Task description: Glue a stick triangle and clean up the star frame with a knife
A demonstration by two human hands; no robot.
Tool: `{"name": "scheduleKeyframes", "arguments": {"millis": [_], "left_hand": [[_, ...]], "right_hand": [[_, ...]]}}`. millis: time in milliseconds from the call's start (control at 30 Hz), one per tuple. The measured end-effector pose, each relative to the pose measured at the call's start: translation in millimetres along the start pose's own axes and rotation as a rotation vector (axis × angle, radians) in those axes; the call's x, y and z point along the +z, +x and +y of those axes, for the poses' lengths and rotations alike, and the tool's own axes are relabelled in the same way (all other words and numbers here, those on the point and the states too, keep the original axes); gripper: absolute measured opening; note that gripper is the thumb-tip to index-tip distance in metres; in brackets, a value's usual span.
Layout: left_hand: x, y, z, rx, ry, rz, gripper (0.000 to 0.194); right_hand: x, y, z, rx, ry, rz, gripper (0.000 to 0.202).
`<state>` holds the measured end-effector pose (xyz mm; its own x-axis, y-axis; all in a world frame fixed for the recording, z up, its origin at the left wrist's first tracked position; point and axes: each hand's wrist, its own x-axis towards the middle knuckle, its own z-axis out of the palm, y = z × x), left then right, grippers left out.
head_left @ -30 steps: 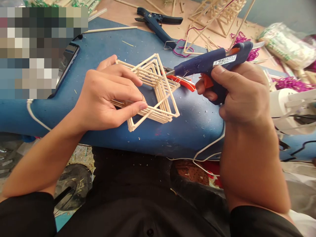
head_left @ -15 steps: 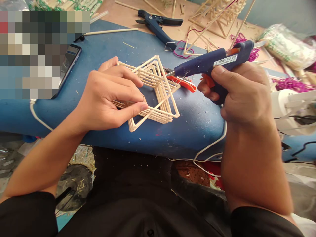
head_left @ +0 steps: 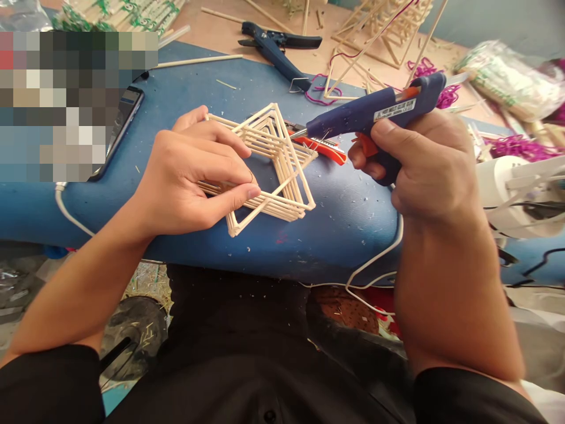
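My left hand (head_left: 198,171) is closed on the left side of a stacked wooden stick frame (head_left: 289,176), thumb and fingers pinching its upper sticks. The frame is built of thin pale sticks layered in turned squares, and my fingers hide part of it. In my right hand (head_left: 424,159) is a dark blue hot glue gun (head_left: 353,115), gripped by the handle with fingers at the orange trigger. Its metal nozzle points left and lies close to the frame's right upper sticks; whether it touches them I cannot tell. Behind the nozzle lies an orange utility knife (head_left: 324,150).
A dark pistol-grip cutter (head_left: 278,56) lies at the back of the blue padded surface (head_left: 185,76). A phone (head_left: 126,121) is at left. Purple yarn (head_left: 516,147), bagged sticks (head_left: 507,79) and another stick structure (head_left: 388,29) sit behind. A white cable (head_left: 375,256) hangs over the front edge.
The whole view has shifted slightly. Both hands keep their holds, and the glue gun's nozzle stays near the frame's right side.
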<state>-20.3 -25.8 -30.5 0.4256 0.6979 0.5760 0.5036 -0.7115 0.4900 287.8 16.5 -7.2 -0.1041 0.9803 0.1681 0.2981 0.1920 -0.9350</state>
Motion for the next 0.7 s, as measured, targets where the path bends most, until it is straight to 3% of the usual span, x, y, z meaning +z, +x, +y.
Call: {"name": "scheduleKeyframes", "arguments": {"millis": [233,467,700], "left_hand": [[-1.9,3.2,-1.0,-0.024,-0.01,-0.036,0.025],[-4.8,4.0,-3.5,-0.01,0.018,-0.093,0.022],[-8.5,6.1,-4.9,0.006,0.022,-0.119,0.018]], "right_hand": [[-0.6,0.9,3.2,-0.027,0.031,-0.01,0.03],[-1.3,-1.7,1.4,-0.027,0.018,-0.007,0.036],[-0.1,-2.3,-0.2,-0.01,0.063,-0.01,0.024]]}}
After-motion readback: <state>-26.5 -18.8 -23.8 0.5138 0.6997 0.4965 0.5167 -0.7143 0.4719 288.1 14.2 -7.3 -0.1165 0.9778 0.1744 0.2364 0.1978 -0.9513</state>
